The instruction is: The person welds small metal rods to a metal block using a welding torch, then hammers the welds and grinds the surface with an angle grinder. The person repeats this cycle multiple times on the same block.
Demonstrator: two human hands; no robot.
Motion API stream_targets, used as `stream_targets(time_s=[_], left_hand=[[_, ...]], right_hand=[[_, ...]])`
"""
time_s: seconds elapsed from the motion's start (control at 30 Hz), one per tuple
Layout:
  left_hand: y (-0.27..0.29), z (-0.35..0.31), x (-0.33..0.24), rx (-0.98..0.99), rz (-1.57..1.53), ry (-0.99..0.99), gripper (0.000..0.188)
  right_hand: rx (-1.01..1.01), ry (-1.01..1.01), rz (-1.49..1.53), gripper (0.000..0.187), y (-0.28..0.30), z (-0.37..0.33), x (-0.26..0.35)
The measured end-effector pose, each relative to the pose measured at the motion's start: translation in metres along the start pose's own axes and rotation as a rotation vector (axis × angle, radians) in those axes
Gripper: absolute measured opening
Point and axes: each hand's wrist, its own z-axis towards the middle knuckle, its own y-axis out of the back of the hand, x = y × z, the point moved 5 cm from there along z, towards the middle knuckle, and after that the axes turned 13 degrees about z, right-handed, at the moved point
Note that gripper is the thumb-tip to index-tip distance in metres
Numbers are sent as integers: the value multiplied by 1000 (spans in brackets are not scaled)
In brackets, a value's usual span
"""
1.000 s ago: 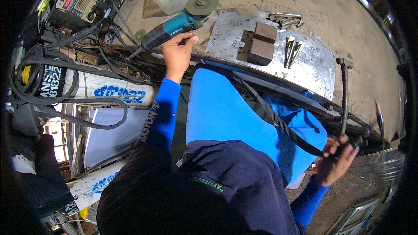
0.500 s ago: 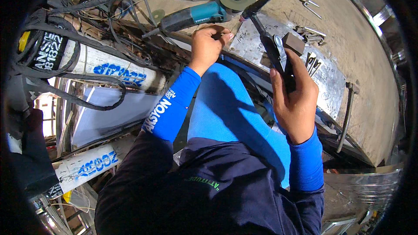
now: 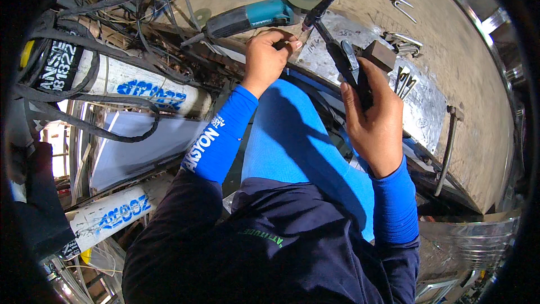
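In my right hand [image 3: 378, 118] is a black TIG welding torch [image 3: 339, 59] with a pink ring at its nozzle. My fingers wrap its handle near a silver lever, and its long back cap points up and away. The nozzle hangs over the near left edge of a marked metal plate [image 3: 428, 118]. Just left of the nozzle, my left hand [image 3: 263, 62] has thumb and forefinger pinched together at the bench edge. Whatever lies between those fingers is too small to make out. A dark brown block [image 3: 378, 55] rests on the plate beyond my right hand.
A teal and black angle grinder [image 3: 253, 18] lies beyond my left hand. Several small metal pieces [image 3: 406, 45] lie right of the block. A clamp [image 3: 450, 141] grips the bench's near edge. White gas cylinders [image 3: 152, 93] and cables [image 3: 84, 118] crowd the left side.
My right hand has shifted slightly left with the torch, bringing the nozzle nearer my left hand. The left hand has barely moved and stays pinched.
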Motion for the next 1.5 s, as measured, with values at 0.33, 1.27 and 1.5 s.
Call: stream_targets(time_s=[0.33,1.27,1.5], left_hand=[[5,-1,-8,15,40,10,16],[34,82,-76,8,374,-486,38],[-1,91,-118,245,581,-444,33]], right_hand=[[18,-43,36,37,-7,-1,-2],[95,-149,-18,29,-32,9,-44],[132,-312,45,30,-36,6,-57]])
